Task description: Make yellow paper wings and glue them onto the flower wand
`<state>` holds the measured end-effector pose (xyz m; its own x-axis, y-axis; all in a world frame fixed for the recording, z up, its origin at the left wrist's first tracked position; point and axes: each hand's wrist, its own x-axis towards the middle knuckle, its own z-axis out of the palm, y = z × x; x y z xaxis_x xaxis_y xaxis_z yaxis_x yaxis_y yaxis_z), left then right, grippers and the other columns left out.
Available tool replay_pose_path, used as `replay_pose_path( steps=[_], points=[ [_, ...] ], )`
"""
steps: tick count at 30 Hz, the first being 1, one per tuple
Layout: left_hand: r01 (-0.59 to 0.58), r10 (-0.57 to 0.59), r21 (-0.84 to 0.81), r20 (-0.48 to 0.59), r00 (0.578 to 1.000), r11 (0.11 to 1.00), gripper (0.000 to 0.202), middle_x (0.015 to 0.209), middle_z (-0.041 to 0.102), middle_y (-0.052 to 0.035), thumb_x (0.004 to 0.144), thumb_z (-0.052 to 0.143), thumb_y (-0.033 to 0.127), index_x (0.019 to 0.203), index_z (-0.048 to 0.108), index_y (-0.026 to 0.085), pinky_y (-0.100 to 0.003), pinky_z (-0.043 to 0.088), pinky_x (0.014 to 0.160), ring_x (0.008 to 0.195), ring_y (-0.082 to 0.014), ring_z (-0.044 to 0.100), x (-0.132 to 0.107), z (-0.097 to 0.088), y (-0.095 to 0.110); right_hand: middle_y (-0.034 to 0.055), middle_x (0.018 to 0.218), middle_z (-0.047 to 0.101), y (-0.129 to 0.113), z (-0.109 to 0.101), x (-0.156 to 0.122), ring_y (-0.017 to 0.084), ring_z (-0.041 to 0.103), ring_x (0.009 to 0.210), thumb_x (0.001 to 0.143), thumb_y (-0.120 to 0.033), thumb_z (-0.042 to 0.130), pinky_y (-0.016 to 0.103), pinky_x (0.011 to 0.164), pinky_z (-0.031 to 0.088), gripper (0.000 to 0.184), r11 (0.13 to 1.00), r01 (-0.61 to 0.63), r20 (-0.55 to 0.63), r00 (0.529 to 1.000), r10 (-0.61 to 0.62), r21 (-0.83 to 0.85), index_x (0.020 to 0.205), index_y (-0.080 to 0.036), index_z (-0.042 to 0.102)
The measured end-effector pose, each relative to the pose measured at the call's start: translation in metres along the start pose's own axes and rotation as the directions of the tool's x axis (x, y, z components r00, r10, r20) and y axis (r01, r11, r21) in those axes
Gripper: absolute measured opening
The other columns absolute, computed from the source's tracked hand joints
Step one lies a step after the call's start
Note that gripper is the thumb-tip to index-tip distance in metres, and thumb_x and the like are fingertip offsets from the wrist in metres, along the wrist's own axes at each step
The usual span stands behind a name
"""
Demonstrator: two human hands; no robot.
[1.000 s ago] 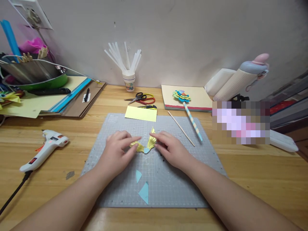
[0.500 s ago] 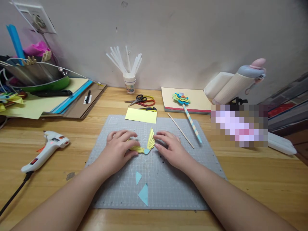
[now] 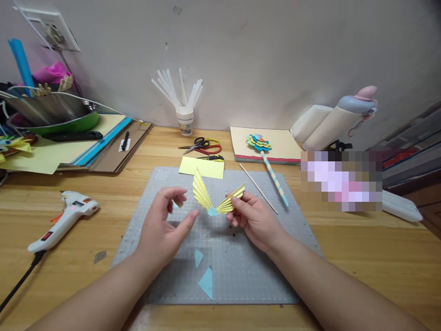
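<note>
My right hand (image 3: 253, 217) pinches the right wing of a yellow pleated paper piece (image 3: 213, 200), two fans joined by a small blue patch, and holds it up above the grey cutting mat (image 3: 268, 257). My left hand (image 3: 165, 223) hovers just left of the piece with its fingers curled apart, and I can make out nothing in them. Two blue paper scraps (image 3: 206, 276) lie on the mat nearer to me.
A white glue gun (image 3: 62, 218) lies left of the mat, cord trailing off. Behind the mat are a yellow paper sheet (image 3: 201, 167), scissors (image 3: 201, 145), a cup of glue sticks (image 3: 184, 115), a wooden stick (image 3: 258, 188), a paper flower on a striped stick (image 3: 267, 158), and paper stacks.
Both hands were pressing the yellow piece flat on the mat. Now my right hand has lifted it and turned it, and my left hand has let go.
</note>
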<state>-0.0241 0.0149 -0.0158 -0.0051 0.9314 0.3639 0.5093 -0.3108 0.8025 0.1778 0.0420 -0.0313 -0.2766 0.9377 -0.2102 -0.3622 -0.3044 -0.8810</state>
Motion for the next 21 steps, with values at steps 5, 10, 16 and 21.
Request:
replay_pose_path(
  steps=[5,10,16,21],
  points=[
    [0.474,-0.373,-0.404,0.305,0.876,0.783,0.028,0.082,0.055,-0.0012,0.071,0.066,0.036,0.089,0.051,0.020,-0.028,0.045,0.068,0.077,-0.0150,0.055,-0.007,0.016,-0.001,0.0026,0.078,0.066,0.003,0.007,-0.008,0.015,0.064,0.068,0.080,-0.032,0.065,0.024,0.054,0.048,0.017,0.981,0.187,0.019,0.982,-0.186,-0.046,0.091,-0.020,0.063],
    [0.242,-0.195,-0.234,0.208,0.959,0.942,0.021,0.080,0.055,-0.0001,0.073,0.068,0.035,0.084,0.058,0.021,-0.026,0.041,0.063,0.071,-0.0135,0.051,-0.006,0.007,-0.004,0.0057,0.096,0.066,-0.004,0.010,-0.024,0.017,0.064,0.082,0.084,-0.016,0.058,0.031,0.068,0.052,0.016,0.762,0.565,0.185,0.824,-0.535,-0.315,0.097,-0.023,0.064],
    [-0.215,0.228,-0.169,0.060,0.972,0.962,0.019,0.084,0.056,-0.0013,0.076,0.066,0.023,0.094,0.061,0.025,-0.027,0.041,0.063,0.075,-0.0147,0.052,-0.009,-0.005,0.004,0.0125,0.110,0.062,-0.015,0.008,-0.036,0.019,0.062,0.096,0.083,-0.008,0.054,0.034,0.081,0.051,0.033,0.342,0.858,0.561,0.510,-0.652,-0.382,0.113,-0.021,0.059],
    [-0.294,0.303,-0.136,0.047,0.952,0.946,0.027,0.089,0.055,-0.0014,0.074,0.067,0.015,0.097,0.060,0.025,-0.029,0.044,0.071,0.081,-0.0154,0.054,-0.012,-0.008,0.005,0.0161,0.106,0.063,-0.018,0.008,-0.036,0.021,0.062,0.096,0.088,-0.015,0.049,0.035,0.080,0.052,0.026,0.242,0.909,0.626,0.411,-0.662,-0.340,0.113,-0.017,0.058]
  ],
)
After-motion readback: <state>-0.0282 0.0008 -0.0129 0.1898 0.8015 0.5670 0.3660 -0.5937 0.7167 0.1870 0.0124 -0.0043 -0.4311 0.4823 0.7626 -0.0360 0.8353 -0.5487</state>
